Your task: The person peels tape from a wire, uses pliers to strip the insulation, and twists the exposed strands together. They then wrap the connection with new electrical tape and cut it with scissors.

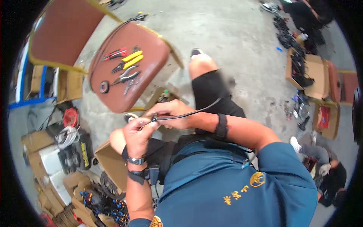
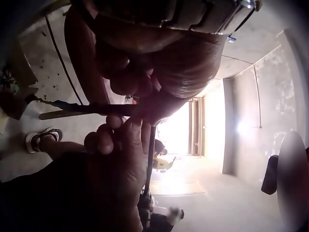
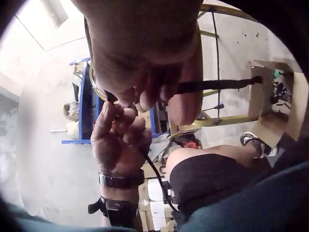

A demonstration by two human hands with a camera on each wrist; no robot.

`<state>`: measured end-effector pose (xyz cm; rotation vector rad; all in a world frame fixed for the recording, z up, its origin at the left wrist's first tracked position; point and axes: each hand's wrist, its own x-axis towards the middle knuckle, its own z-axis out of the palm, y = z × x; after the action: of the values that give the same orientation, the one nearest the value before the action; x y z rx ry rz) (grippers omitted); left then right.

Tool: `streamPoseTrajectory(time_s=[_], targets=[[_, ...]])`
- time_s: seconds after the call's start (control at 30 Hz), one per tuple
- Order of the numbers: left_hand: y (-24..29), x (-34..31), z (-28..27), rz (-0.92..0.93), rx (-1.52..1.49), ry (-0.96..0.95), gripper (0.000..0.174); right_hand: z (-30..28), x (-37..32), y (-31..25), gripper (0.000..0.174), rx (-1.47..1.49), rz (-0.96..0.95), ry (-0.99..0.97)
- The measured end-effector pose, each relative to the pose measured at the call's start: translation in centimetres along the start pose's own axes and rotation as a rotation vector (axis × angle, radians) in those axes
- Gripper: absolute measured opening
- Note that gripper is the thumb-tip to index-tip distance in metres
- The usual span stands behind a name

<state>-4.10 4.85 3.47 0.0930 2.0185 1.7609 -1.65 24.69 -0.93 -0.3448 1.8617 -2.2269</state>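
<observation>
Both hands meet in front of the body in the head view, working on a black cable [image 1: 189,114]. My left hand [image 1: 137,134], the one with the watch, pinches the cable between thumb and fingers. Beside it, my right hand [image 1: 174,112] also grips the cable, its fingertips right at the left hand's. One length runs out past the right wrist. In the right wrist view, a dark strip [image 3: 212,86] extends from the right hand's fingers, and thin cable [image 3: 155,169] hangs below the left hand [image 3: 119,140]. The fingers hide the spot where the hands meet.
A brown chair [image 1: 153,53] holds red-handled pliers [image 1: 115,54], yellow-handled pliers [image 1: 131,60], grey-handled pliers [image 1: 128,74] and a tape roll [image 1: 104,86]. Cardboard boxes [image 1: 38,140] and bundled cables [image 1: 104,202] stand at left. An open box [image 1: 317,68] and other people are at right.
</observation>
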Motion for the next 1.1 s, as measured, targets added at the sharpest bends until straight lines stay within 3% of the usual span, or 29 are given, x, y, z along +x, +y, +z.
streamPoseTrajectory(time_s=[0.03,0.17,0.43,0.73,0.9,1.1], targets=[[0.3,-0.2,0.2,-0.005,0.006,0.017,0.009,0.3,0.4,0.8,0.023,-0.111,-0.094,0.021],[0.2,-0.7,-0.4,0.01,-0.106,-0.035,0.02,0.1,0.5,0.2,0.02,-0.081,-0.03,-0.056],[-0.5,-2.0,-0.4,0.123,-0.126,-0.023,0.017,0.9,1.0,1.7,0.018,-0.126,-0.08,-0.056],[-0.5,-2.3,-0.3,0.347,0.089,0.01,0.013,2.2,-0.5,1.8,0.016,0.062,0.183,-0.127],[-1.3,-2.0,-0.3,0.291,0.023,0.052,0.012,2.1,-0.8,0.3,0.021,0.14,0.405,-0.186],[-1.5,-1.9,0.1,0.209,-0.125,0.082,0.015,2.5,-1.1,1.3,0.027,0.212,0.408,-0.183]])
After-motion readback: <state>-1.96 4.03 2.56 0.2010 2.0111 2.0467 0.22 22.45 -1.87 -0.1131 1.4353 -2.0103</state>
